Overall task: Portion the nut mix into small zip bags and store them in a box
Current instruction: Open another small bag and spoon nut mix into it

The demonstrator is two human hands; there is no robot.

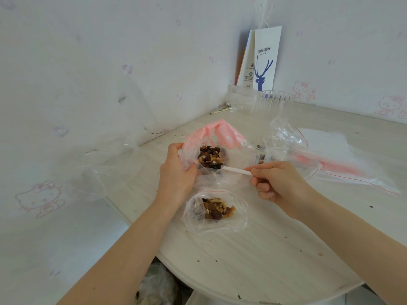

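Right now my left hand (176, 172) has its grip curled round the near edge of the pink bag (222, 130), holding it open just above the tabletop (275, 260). The nut mix (210, 158) sits inside that bag. My right hand (277, 186) has its grip pinched on the handle of a white spoon (236, 171), whose far end is in the mix. Closer to me, a small zip bag (215, 225) lies on the tabletop with a portion of nuts inside. Empty zip bags (343, 170) lie to the right. A clear ribbed container (275, 102) stands at the back, before a paper coffee bag (267, 60).
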